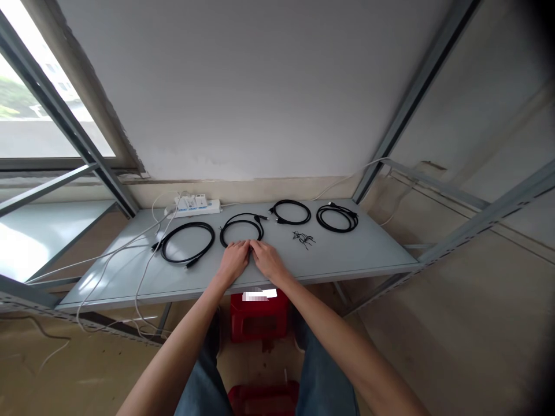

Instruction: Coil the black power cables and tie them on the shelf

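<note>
Both my hands meet at the near side of a coiled black cable (241,227) lying on a grey metal shelf (373,254). My left hand (234,259) and my right hand (265,257) have their fingers bunched together on the coil's near edge, fingertips touching. What they pinch is hidden under the fingers. A larger black coil (187,242) lies to the left. Two more black coils (289,212) (337,218) lie at the back right. A small bunch of black twist ties (303,238) sits just right of my right hand.
A white power strip (193,205) with plugged adapters stands at the back left, white cords (143,254) trailing over the shelf's left edge. Slanted metal frame posts (390,144) flank the shelf. Red stools (259,315) stand on the floor under it, by my knees.
</note>
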A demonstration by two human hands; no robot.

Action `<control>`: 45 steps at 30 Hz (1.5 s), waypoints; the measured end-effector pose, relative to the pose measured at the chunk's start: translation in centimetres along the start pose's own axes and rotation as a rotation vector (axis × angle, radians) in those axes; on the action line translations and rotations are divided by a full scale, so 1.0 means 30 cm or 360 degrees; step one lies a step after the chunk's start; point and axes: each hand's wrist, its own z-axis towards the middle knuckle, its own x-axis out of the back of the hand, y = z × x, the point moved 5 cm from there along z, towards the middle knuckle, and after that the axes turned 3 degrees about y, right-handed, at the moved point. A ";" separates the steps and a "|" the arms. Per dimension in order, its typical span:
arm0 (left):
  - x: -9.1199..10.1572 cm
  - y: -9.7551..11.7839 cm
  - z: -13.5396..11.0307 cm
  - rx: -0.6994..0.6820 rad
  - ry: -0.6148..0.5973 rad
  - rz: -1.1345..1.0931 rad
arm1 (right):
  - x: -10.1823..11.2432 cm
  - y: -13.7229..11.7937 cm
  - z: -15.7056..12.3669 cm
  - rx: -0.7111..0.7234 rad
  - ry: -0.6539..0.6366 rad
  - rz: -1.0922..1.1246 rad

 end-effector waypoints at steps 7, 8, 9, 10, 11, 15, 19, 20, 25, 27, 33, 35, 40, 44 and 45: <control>0.003 0.000 0.005 -0.0003 0.0043 -0.0066 | -0.005 0.002 0.000 -0.0118 -0.0056 -0.0215; 0.004 0.000 0.005 -0.0006 0.0043 -0.0067 | -0.003 0.001 0.000 -0.0140 -0.0074 -0.0223; 0.004 0.001 0.005 -0.0010 0.0046 -0.0067 | -0.001 0.001 0.000 -0.0161 -0.0091 -0.0229; 0.005 0.001 0.005 -0.0014 0.0049 -0.0067 | 0.000 0.000 0.000 -0.0181 -0.0105 -0.0233; 0.006 0.001 0.005 -0.0015 0.0054 -0.0065 | 0.002 0.000 0.000 -0.0199 -0.0115 -0.0234; 0.006 -0.002 0.004 0.0002 0.0048 -0.0063 | -0.001 0.003 -0.003 -0.0214 -0.0102 -0.0209; 0.003 0.000 0.005 -0.0053 0.0060 -0.0129 | -0.007 0.013 -0.005 -0.0197 0.0001 -0.0190; 0.003 0.002 0.006 -0.0085 0.0066 -0.0147 | -0.005 0.016 -0.005 -0.0206 0.0035 -0.0180; 0.009 0.005 0.006 -0.0115 0.0149 -0.0167 | 0.025 0.031 -0.001 -0.0314 0.0236 -0.0166; 0.009 0.002 0.003 -0.0072 0.0170 -0.0113 | 0.032 0.031 0.000 -0.0335 0.0277 -0.0206; -0.003 -0.003 -0.001 -0.0021 0.0086 0.0032 | 0.011 0.026 -0.002 -0.0346 0.0173 -0.0311; -0.003 -0.003 -0.001 -0.0005 0.0060 0.0046 | 0.006 0.028 -0.002 -0.0371 0.0134 -0.0300; 0.004 0.000 0.002 0.0012 0.0033 0.0071 | 0.005 0.051 0.003 -0.0513 0.0052 -0.0087; 0.004 -0.001 0.005 0.0018 -0.0007 0.0073 | 0.010 0.076 0.017 -0.0724 0.0018 0.0174; 0.004 -0.003 0.006 0.0030 -0.0014 0.0072 | 0.012 0.082 0.023 -0.0788 0.0012 0.0248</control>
